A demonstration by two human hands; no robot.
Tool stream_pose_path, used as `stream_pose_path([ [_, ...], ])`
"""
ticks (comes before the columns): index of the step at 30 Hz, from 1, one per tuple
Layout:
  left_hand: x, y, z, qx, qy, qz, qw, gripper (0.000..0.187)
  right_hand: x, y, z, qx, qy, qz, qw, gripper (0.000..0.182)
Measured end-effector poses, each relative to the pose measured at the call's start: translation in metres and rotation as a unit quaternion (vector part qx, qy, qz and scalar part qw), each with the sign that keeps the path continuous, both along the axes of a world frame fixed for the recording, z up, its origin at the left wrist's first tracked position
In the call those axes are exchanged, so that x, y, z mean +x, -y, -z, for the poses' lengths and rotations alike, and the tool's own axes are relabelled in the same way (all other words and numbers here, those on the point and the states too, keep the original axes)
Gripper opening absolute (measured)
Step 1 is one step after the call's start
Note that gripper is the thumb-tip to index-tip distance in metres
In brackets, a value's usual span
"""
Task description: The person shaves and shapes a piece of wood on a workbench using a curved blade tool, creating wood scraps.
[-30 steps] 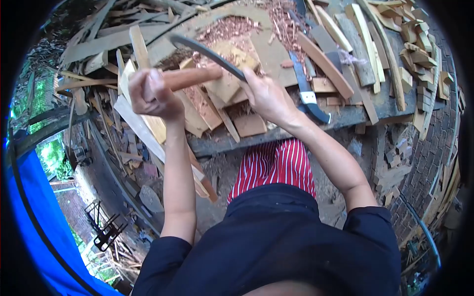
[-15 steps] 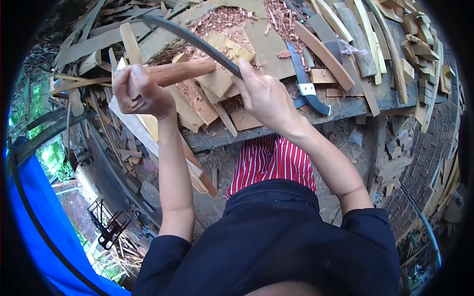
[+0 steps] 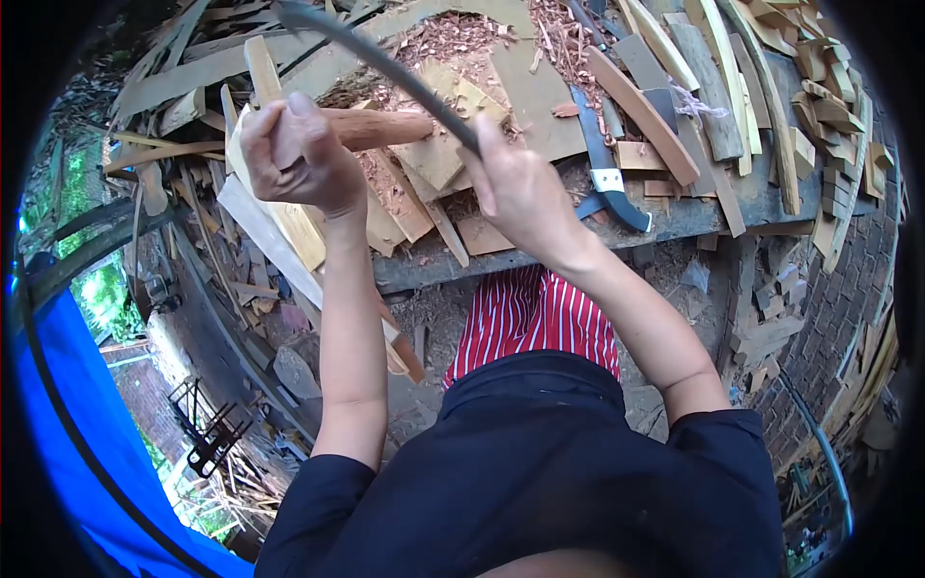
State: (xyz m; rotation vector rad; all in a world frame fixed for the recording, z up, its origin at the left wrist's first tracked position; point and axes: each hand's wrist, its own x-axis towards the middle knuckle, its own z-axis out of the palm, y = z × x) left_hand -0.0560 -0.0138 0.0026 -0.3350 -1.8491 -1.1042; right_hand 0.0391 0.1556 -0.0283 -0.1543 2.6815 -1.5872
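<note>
My left hand [image 3: 306,162] is closed around one end of a rounded reddish wooden piece [image 3: 381,128]. The other end of this piece points right, over a pale wooden block [image 3: 464,101] on the bench. In my right hand [image 3: 532,200] is a machete, its grip hidden by my fingers. The long dark machete blade [image 3: 376,65] slants up and left, above the wooden piece and apart from it. Reddish wood shavings [image 3: 453,43] lie around and behind the block.
A second large knife [image 3: 605,181] with a black and white handle lies on the bench [image 3: 501,258], right of my right hand. Wooden strips [image 3: 641,116] and stacked offcuts [image 3: 829,116] cover the right side. Long boards [image 3: 275,236] lean at the left, near a blue tarp [image 3: 87,433].
The view has shifted slightly, and my left hand sits a little farther right and higher with the wooden piece. The machete blade is tilted a bit more steeply, still raised.
</note>
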Motion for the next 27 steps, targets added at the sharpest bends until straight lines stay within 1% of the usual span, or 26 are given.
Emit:
stream_pose_path([
  [1, -0.001, 0.000, 0.001, -0.005, -0.019, -0.001, 1.000, 0.016, 0.005, 0.003, 0.024, 0.066, 0.067, -0.041, 0.995, 0.023],
  [2, -0.001, 0.000, 0.002, 0.000, -0.028, 0.004, 1.000, 0.016, 0.011, 0.001, 0.061, 0.146, 0.064, -0.047, 0.986, 0.025],
  [5, -0.001, 0.003, 0.003, 0.041, -0.005, -0.013, 0.999, 0.018, 0.001, -0.010, 0.078, 0.142, 0.036, -0.044, 0.988, 0.028],
  [6, 0.002, 0.002, 0.004, 0.039, 0.008, -0.016, 0.999, 0.018, 0.001, -0.012, 0.066, 0.130, 0.065, -0.055, 0.988, 0.029],
  [8, -0.001, -0.003, 0.000, 0.017, -0.013, -0.049, 0.999, 0.013, 0.009, -0.012, 0.043, 0.116, 0.108, -0.063, 0.985, 0.031],
  [9, -0.001, -0.005, 0.000, 0.046, 0.000, -0.021, 0.999, 0.019, 0.012, -0.012, 0.031, 0.067, 0.087, -0.039, 0.993, 0.030],
  [10, -0.002, -0.005, 0.000, 0.046, 0.004, -0.027, 0.999, 0.019, 0.012, -0.010, 0.022, 0.014, 0.064, -0.017, 0.998, 0.030],
  [11, -0.003, -0.006, 0.001, 0.055, 0.004, -0.024, 0.998, 0.023, 0.011, -0.006, 0.020, -0.032, 0.060, 0.005, 0.998, 0.030],
  [12, -0.003, -0.005, 0.001, 0.065, 0.001, -0.018, 0.998, 0.027, 0.010, -0.001, 0.022, -0.034, 0.063, 0.002, 0.997, 0.030],
  [13, -0.001, -0.002, 0.000, 0.024, 0.032, -0.031, 0.999, 0.043, 0.005, 0.002, 0.026, -0.043, 0.028, 0.019, 0.998, 0.029],
  [14, -0.003, 0.001, 0.001, 0.022, 0.026, -0.032, 0.999, 0.043, -0.001, 0.005, 0.028, -0.054, -0.009, 0.036, 0.998, 0.029],
  [15, -0.004, 0.002, 0.001, 0.005, 0.006, -0.039, 0.999, 0.050, -0.006, 0.004, 0.027, -0.066, 0.047, 0.014, 0.997, 0.032],
  [16, -0.005, 0.002, 0.002, -0.011, -0.013, -0.043, 0.999, 0.058, -0.004, 0.002, 0.029, -0.069, 0.044, 0.018, 0.997, 0.032],
  [17, 0.000, 0.004, 0.001, 0.031, 0.044, -0.004, 0.999, 0.064, -0.001, 0.000, 0.034, -0.019, 0.067, -0.009, 0.998, 0.032],
  [18, 0.000, 0.002, -0.001, 0.055, 0.036, 0.028, 0.997, 0.060, 0.002, -0.003, 0.039, 0.031, 0.093, -0.035, 0.995, 0.031],
  [20, 0.010, -0.017, -0.022, 0.207, 0.144, 0.066, 0.965, 0.048, 0.008, -0.003, 0.046, 0.038, 0.087, -0.037, 0.995, 0.032],
  [21, 0.012, -0.016, -0.020, 0.208, 0.146, 0.064, 0.965, 0.048, 0.009, -0.002, 0.047, 0.028, 0.088, -0.031, 0.995, 0.031],
  [23, 0.011, -0.011, -0.015, 0.272, 0.123, 0.064, 0.952, 0.031, 0.007, -0.002, 0.046, 0.018, 0.081, -0.028, 0.996, 0.030],
  [24, 0.013, -0.011, -0.016, 0.270, 0.120, 0.064, 0.953, 0.031, 0.006, -0.001, 0.041, 0.013, 0.083, -0.029, 0.996, 0.029],
  [26, 0.018, -0.015, -0.017, 0.292, 0.109, 0.081, 0.947, 0.023, 0.007, 0.000, 0.036, 0.007, 0.084, -0.025, 0.996, 0.028],
  [27, 0.021, -0.017, -0.020, 0.297, 0.135, 0.075, 0.942, 0.017, 0.007, 0.000, 0.033, 0.029, 0.078, -0.031, 0.996, 0.027],
])
